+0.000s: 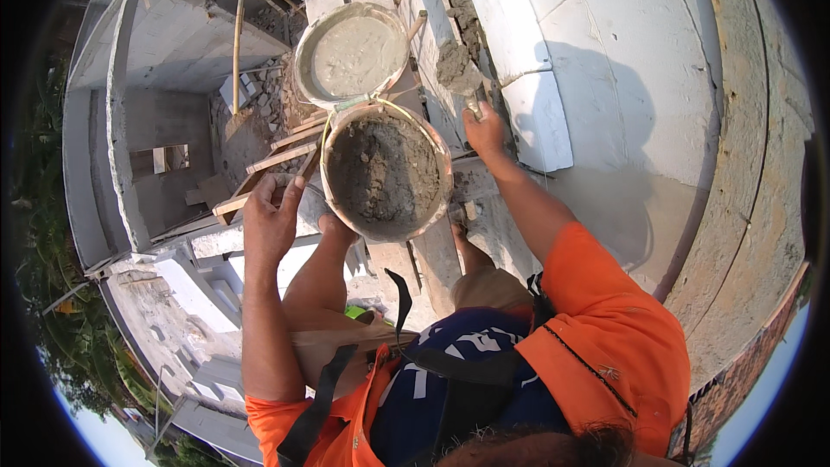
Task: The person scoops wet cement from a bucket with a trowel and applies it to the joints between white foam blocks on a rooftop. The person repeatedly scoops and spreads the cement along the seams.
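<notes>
Unfinished white block wall (605, 52): right hand (482, 130) gripping mortar-loaded steel trowel (458, 69); left hand (270, 216) open on wooden scaffold plank (259, 182); round mortar bucket (385, 169) nearly full.

Site was an unfinished masonry building under construction — bare white block walls (605, 43), no roof. Two buckets (386, 171) of wet mortar sat on wooden scaffold planks (268, 160) — rubble (264, 99) lay below.

Sunlit unfinished white block walls (605, 52), rubble-strewn floor (259, 104) below, trees (52, 233)
</notes>
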{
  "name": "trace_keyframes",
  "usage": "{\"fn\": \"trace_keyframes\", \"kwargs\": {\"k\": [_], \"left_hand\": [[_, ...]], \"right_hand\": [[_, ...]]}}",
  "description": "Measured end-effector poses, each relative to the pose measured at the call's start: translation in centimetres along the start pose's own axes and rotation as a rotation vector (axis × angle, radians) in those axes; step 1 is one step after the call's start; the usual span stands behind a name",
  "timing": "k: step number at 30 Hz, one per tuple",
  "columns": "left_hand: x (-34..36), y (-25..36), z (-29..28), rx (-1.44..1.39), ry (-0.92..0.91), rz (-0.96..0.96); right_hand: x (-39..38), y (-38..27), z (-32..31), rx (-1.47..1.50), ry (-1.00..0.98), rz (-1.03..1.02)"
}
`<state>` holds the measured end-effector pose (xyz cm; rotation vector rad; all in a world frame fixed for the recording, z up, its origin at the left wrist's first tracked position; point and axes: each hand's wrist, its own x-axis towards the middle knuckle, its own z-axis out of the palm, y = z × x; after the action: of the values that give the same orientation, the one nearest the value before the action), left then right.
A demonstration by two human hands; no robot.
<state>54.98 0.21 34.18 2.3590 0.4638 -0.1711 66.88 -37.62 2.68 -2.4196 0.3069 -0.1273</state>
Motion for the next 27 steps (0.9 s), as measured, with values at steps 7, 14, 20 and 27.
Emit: {"fn": "trace_keyframes", "kwargs": {"k": [7,14,20,27], "left_hand": [[-1.3,-2.1,0.3,-0.141,-0.099,-0.115],[-2.2,-3.6,-0.5,-0.035,-0.125,-0.222],[-1.9,-3.3,-0.2,-0.013,-0.2,-0.183],[-2.2,-3.1,-0.8,-0.073,-0.209,-0.193]], "right_hand": [[3.4,6.1,9.2,0.251,-0.18,0.258],[6.2,-0.3,3.3,0.974,-0.831,0.741],[19.7,4.2,7.3,1.346,-0.465,1.2],[17.6,3.2,7.9,1.291,-0.331,1.066]]}}
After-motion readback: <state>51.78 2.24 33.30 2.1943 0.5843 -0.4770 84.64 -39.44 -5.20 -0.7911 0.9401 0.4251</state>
